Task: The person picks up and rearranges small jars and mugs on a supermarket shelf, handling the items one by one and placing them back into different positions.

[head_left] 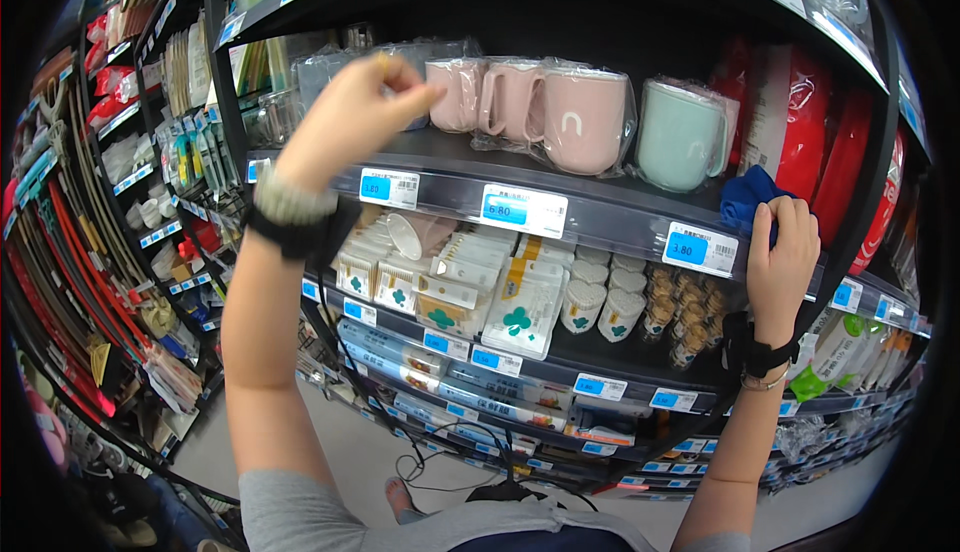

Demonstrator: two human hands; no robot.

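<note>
At the upper left, my left hand [362,104] is raised in front of the shelf, slightly blurred. Its fingers are loosely bent, the thumb stands apart from them, and nothing shows between them. Just right of it is a pink mug [459,97] in clear plastic; I cannot tell whether the thumb touches it. Two more wrapped pink mugs, one of them the larger front mug [585,120], follow to the right, then a mint green mug [680,137]. My right hand [785,252] rests at the shelf's front edge, its fingers closed on a bunched blue cloth [748,200].
Red plastic packages [800,112] fill the shelf's right end. Below the price-tag rail [580,214] sit packets with green clover marks [517,317], white-lidded small containers [585,297] and corked little bottles [690,327]. Another stocked rack [75,252] stands left. Black cables [425,467] hang near the floor.
</note>
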